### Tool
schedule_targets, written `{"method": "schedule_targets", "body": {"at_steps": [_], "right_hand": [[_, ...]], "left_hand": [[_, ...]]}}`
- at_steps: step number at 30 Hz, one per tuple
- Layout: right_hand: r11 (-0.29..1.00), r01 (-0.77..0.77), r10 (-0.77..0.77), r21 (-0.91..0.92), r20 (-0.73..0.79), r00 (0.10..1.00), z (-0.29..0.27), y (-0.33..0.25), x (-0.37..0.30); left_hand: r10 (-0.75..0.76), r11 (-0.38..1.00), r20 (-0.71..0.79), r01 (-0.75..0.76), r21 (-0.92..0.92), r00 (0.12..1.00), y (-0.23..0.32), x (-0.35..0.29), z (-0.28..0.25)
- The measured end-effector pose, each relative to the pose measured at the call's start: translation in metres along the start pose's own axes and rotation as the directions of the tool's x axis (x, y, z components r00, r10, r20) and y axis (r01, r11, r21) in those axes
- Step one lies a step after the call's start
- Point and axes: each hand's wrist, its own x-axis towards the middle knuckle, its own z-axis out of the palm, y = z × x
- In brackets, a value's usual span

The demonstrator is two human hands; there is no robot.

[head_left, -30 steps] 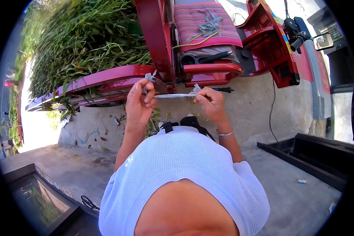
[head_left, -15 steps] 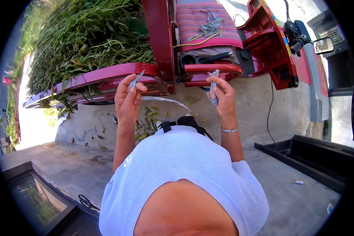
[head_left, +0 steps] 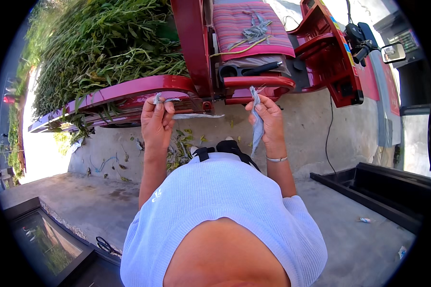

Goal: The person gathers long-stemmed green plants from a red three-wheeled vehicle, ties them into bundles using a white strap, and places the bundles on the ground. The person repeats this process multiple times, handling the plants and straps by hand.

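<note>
My left hand [head_left: 156, 122] pinches the end of a frayed grey-blue cloth strip [head_left: 157, 99] between thumb and fingers. A long pale length of strip [head_left: 198, 115] stretches rightward from behind that hand; whether it is the same piece I cannot tell. In my right hand [head_left: 269, 119], closed at thumb and fingertips, is another grey-blue cloth strip [head_left: 257, 128]. Its frayed top sticks up above the fingers and its tail hangs down toward my shirt. The two hands are held apart, in front of the red vehicle's side [head_left: 153, 82].
Cut green plants [head_left: 110, 48] fill the cargo bed. More grey strips [head_left: 256, 29] and a yellow cord [head_left: 246, 48] lie on the striped seat cushion [head_left: 227, 24]. Loose leaves [head_left: 179, 143] litter the concrete. Scissors [head_left: 105, 245] rest at lower left; a black frame [head_left: 368, 191] stands right.
The right-hand strip, bunched before, now hangs down full length. The strip end in my left hand has turned sideways, and the pale length beside it has swung up nearly level.
</note>
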Motion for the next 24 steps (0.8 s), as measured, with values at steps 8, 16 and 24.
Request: {"method": "schedule_targets", "body": {"at_steps": [8, 16, 24], "right_hand": [[0.986, -0.086, 0.056, 0.144, 0.205, 0.977, 0.026, 0.011, -0.004], [0.85, 0.22, -0.123, -0.478, 0.225, 0.967, 0.066, 0.032, -0.01], [0.766, 0.206, -0.087, -0.609, 0.219, 0.972, 0.056, 0.033, -0.003]], "left_hand": [[-0.182, 0.979, -0.057, 0.187, 0.086, 0.982, -0.038, -0.004, 0.017], [-0.18, 0.962, 0.112, 0.151, 0.227, 0.977, -0.065, -0.015, 0.051], [-0.205, 0.931, 0.284, 0.097, 0.352, 0.936, -0.053, -0.018, 0.048]]}}
